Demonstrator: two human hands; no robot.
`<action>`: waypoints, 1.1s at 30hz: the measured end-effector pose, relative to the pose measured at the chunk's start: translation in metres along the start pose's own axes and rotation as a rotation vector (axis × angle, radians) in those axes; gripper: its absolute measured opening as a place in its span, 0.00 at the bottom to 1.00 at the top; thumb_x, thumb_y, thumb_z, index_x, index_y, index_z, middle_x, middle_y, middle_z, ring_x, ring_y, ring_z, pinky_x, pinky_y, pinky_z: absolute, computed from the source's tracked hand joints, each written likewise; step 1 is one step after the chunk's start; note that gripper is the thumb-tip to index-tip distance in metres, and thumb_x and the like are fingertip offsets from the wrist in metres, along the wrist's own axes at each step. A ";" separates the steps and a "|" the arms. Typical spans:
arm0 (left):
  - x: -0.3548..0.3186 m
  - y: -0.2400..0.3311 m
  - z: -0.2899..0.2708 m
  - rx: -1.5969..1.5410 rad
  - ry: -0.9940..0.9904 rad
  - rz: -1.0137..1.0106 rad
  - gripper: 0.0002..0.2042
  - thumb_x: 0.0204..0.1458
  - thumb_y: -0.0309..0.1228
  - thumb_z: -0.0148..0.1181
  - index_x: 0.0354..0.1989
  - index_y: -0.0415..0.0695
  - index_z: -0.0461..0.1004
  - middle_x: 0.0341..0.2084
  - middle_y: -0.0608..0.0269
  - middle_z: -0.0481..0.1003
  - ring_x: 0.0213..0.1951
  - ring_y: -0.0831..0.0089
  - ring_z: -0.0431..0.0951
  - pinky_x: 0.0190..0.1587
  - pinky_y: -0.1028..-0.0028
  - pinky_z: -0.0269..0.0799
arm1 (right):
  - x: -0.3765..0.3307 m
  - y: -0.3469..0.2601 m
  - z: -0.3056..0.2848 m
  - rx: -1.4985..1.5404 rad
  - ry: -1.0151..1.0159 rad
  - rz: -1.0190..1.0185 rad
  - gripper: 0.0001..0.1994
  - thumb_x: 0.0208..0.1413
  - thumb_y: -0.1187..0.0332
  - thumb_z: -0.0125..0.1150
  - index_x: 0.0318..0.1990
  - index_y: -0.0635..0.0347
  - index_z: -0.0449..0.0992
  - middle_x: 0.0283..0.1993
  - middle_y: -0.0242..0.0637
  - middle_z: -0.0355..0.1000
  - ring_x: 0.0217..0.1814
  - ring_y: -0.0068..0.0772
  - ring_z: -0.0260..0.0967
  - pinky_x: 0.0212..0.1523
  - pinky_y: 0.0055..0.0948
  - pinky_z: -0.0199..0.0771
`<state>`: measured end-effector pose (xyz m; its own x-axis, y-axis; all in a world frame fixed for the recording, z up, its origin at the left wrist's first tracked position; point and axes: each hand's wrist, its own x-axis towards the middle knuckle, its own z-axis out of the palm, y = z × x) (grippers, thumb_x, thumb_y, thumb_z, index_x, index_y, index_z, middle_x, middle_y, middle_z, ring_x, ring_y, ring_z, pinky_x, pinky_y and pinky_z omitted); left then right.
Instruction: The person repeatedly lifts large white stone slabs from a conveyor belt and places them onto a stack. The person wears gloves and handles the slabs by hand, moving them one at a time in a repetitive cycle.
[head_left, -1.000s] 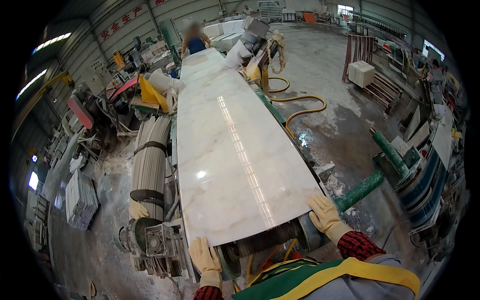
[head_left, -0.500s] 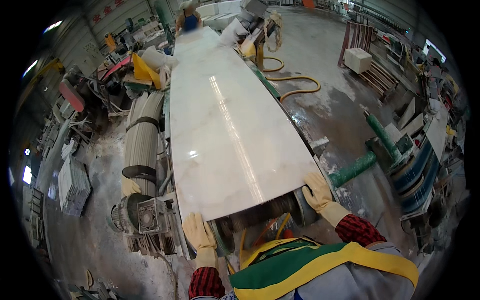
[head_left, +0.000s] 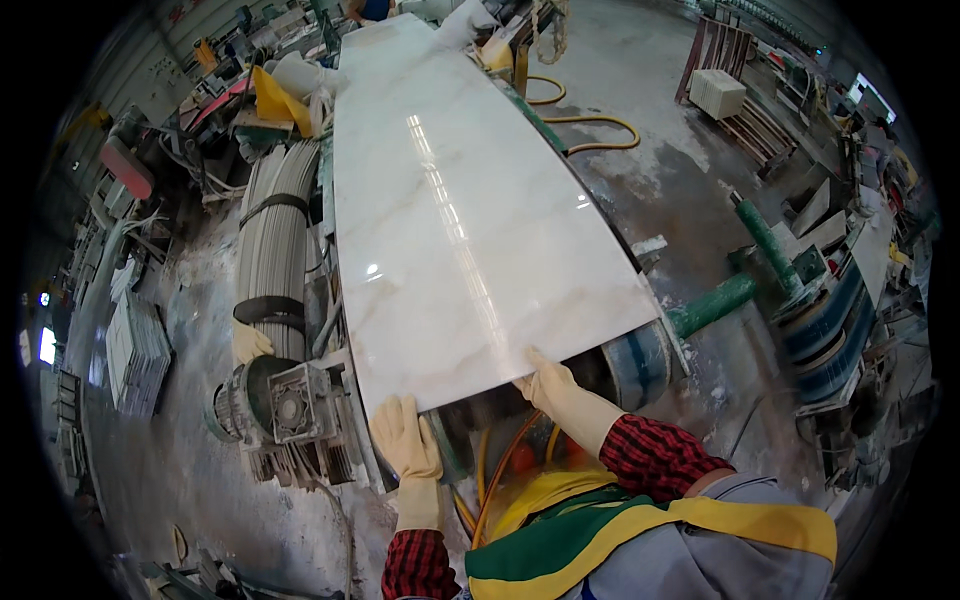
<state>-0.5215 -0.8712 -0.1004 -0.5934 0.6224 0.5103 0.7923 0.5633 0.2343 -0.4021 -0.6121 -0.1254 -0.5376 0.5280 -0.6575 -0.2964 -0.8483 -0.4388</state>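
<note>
A long, glossy white stone slab [head_left: 450, 250] with faint veining lies flat on a roller conveyor and runs away from me. At its near left corner is my left hand [head_left: 405, 440] in a cream rubber glove. Its fingers are stretched out against the corner, the back of the hand facing up. Near the middle of the slab's front edge my right hand [head_left: 555, 392], gloved the same way, is closed on the edge. Part of its fingers is hidden under the slab. The conveyor's end roller [head_left: 640, 362] shows below the front edge.
A motor with gearbox [head_left: 290, 405] stands left of the conveyor, a spare glove [head_left: 250, 343] above it. Bundled pale strips [head_left: 275, 240] lie alongside. To the right are a green post [head_left: 712, 305], a yellow hose [head_left: 610, 138] and a pale block [head_left: 717, 93] on a pallet. Stacked slabs [head_left: 138, 355] stand far left.
My right hand has moved left from the slab's near right corner to the middle of its front edge and closed there. My left hand remains at the left corner. The view has shifted.
</note>
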 end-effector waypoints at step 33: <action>0.195 0.059 -0.045 -0.315 -0.780 -0.209 0.23 0.51 0.44 0.82 0.41 0.35 0.85 0.20 0.65 0.71 0.25 0.73 0.69 0.30 0.69 0.67 | -0.129 0.005 -0.132 -0.142 -0.146 0.212 0.31 0.78 0.54 0.57 0.79 0.64 0.63 0.79 0.48 0.66 0.79 0.47 0.67 0.81 0.43 0.64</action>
<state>-0.5839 -0.7413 0.0499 -0.5676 0.7829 -0.2549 0.5900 0.6027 0.5373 -0.2301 -0.6792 -0.1245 -0.6866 0.3194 -0.6531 -0.0576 -0.9194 -0.3890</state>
